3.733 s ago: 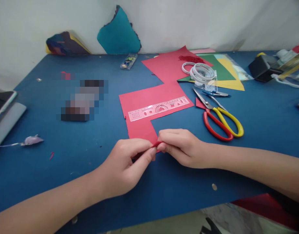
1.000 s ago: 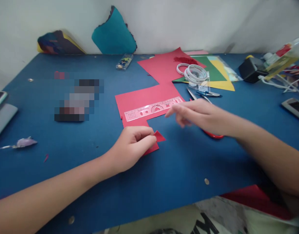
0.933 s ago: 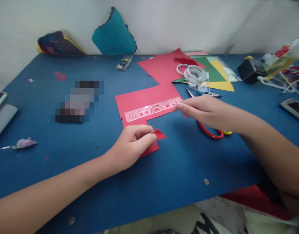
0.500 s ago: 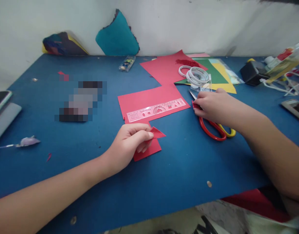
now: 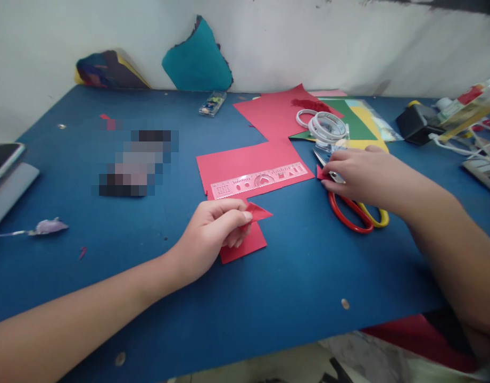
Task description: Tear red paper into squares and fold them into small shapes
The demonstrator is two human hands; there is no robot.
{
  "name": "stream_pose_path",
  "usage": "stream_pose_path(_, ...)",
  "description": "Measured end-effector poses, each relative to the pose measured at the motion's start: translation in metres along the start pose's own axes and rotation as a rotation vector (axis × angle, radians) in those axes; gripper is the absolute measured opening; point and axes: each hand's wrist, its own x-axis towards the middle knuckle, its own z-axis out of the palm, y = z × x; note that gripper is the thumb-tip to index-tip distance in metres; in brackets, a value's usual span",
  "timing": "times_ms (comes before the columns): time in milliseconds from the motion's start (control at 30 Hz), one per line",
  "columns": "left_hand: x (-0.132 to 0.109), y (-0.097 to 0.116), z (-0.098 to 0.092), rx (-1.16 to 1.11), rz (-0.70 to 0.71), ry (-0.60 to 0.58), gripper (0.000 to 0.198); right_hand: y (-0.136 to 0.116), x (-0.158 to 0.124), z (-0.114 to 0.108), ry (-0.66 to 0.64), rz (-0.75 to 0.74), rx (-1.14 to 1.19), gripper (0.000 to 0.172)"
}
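My left hand (image 5: 218,226) is closed, pinching a small folded piece of red paper (image 5: 260,212) between thumb and fingers. Below it lies a red paper strip (image 5: 245,247), partly covered by the hand. My right hand (image 5: 358,170) reaches over the scissors (image 5: 350,215), which have one red and one yellow handle loop and lie on the table. Thumb and fingers are apart there, with the scissors' pivot showing between them. A small red paper piece (image 5: 320,173) sits at the fingertips. Between the hands, a clear stencil ruler (image 5: 263,181) rests on a red paper sheet (image 5: 232,161).
White tape rolls (image 5: 328,126) sit on red paper (image 5: 264,109) and green paper (image 5: 358,125) at the back. A black box (image 5: 416,123), a bottle (image 5: 470,103) and cables stand far right. At left are a phone (image 5: 5,159) and a lilac object (image 5: 51,226).
The right thumb and fingers have spread apart, uncovering the scissors' pivot. My left hand keeps its pinch on the folded paper. The whole view has shifted slightly.
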Motion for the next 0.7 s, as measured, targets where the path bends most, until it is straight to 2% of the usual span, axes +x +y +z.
stream_pose_path(133,0.001,-0.001,-0.001,0.032,0.017,-0.004,0.029,-0.014,0.005,0.002,-0.020,0.006,-0.219,0.021)
stream_pose_path(200,0.001,-0.002,-0.001,0.036,0.016,-0.002,0.029,-0.021,0.008,0.000,0.005,0.033,-0.241,0.020)
stream_pose_path(233,0.001,-0.003,-0.001,0.036,0.014,-0.002,0.029,-0.024,0.009,-0.001,0.043,0.061,-0.181,0.020)
stream_pose_path(367,0.000,-0.003,-0.001,0.033,0.030,0.022,0.030,-0.031,0.010,-0.009,0.265,0.213,0.227,0.013)
stream_pose_path(433,-0.001,-0.003,-0.001,0.041,0.032,0.034,0.030,-0.034,0.007,-0.016,0.314,0.252,0.465,0.009)
stream_pose_path(500,-0.001,-0.003,0.000,0.082,0.039,0.039,0.030,-0.038,0.004,-0.023,0.274,0.220,0.879,0.008)
stream_pose_path(567,-0.002,-0.002,0.002,0.145,0.056,0.047,0.031,-0.044,0.001,-0.029,0.179,0.138,1.248,0.009)
stream_pose_path(633,-0.002,-0.001,0.003,0.198,0.074,0.064,0.031,-0.052,-0.001,-0.032,0.090,0.076,1.386,0.012)
stream_pose_path(700,-0.003,-0.001,0.004,0.235,0.091,0.080,0.030,-0.059,-0.005,-0.033,0.042,0.045,1.409,0.014)
